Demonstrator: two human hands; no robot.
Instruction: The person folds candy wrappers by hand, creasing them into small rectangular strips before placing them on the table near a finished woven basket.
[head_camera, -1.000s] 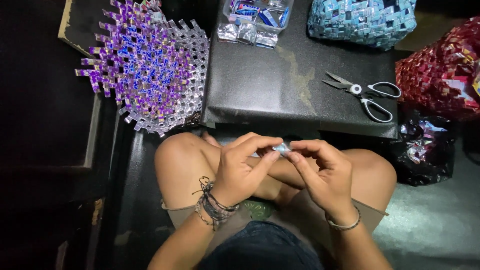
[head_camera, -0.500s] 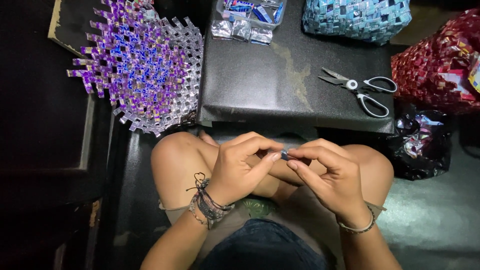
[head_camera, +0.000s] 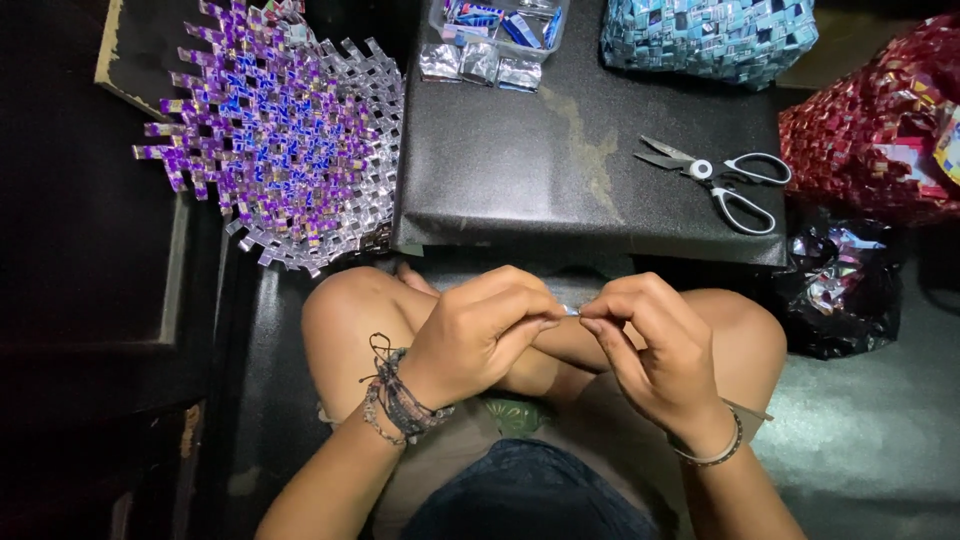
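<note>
My left hand (head_camera: 478, 335) and right hand (head_camera: 650, 350) meet above my knees, fingertips pinched together on a small silvery folded strip (head_camera: 571, 311), most of it hidden between them. I judge I am creasing or folding this piece, one link for the woven work; the next move calls for a tight, even press along the fold without letting it slip. Beyond my knees stands the low black table (head_camera: 520, 170). Scissors (head_camera: 715, 180) lie near its right edge, shut. At its far edge sits a clear tray of foil pieces (head_camera: 495, 25), beside a blue woven bag (head_camera: 705, 35). Off its left edge lies the purple woven mat (head_camera: 275, 135).
</note>
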